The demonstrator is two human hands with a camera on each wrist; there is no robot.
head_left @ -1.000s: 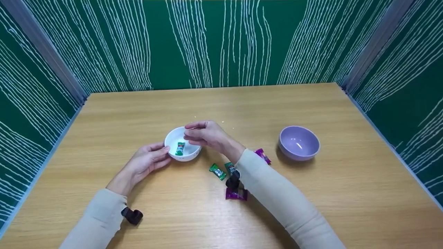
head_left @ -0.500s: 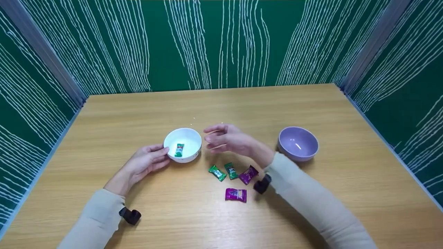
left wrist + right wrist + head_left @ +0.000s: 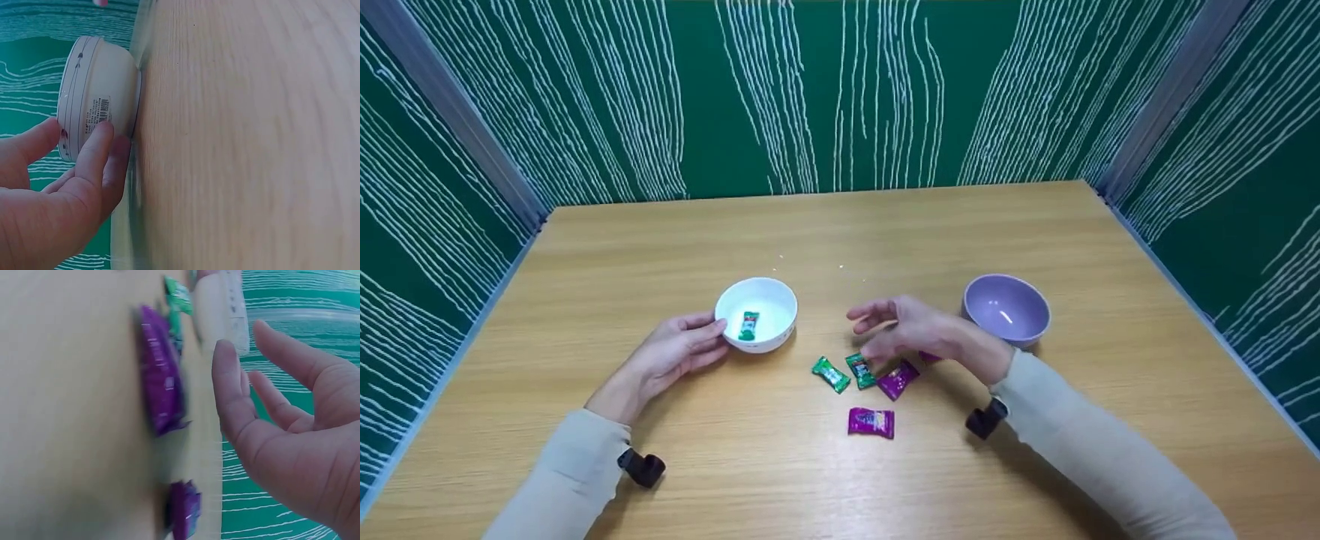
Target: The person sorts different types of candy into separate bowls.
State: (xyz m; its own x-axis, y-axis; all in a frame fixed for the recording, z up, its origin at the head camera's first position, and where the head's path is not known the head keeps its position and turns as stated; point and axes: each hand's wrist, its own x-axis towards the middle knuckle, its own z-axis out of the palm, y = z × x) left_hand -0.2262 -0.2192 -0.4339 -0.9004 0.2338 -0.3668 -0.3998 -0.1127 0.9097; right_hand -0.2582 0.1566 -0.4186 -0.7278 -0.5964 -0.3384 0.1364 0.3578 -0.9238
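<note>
My left hand point(image 3: 679, 349) holds the side of a white bowl point(image 3: 774, 298), thumb at its rim and fingers against the outer wall, where a barcode label point(image 3: 100, 112) shows in the left wrist view. Inside the bowl lies one green wrapped candy point(image 3: 748, 326). Over the loose candies hovers my right hand point(image 3: 919, 328), fingers spread apart and holding nothing. Its thumb overlaps a green candy point(image 3: 859, 375) in the head view. Another green candy point(image 3: 831, 374) lies to the left. Purple candies point(image 3: 898, 380) lie close by, one of them mostly hidden beneath the hand.
A purple bowl point(image 3: 1006, 307) stands to the right, behind my right wrist. Nearest me lies a purple candy point(image 3: 871, 423). Small white specks dot the wooden table point(image 3: 720, 465) behind the bowls. Green panels with white lines point(image 3: 870, 97) border the table.
My right hand has moved from over the white bowl rightward and toward me, to above the candies. Its forearm has uncovered several candies. The left hand stays on the white bowl.
</note>
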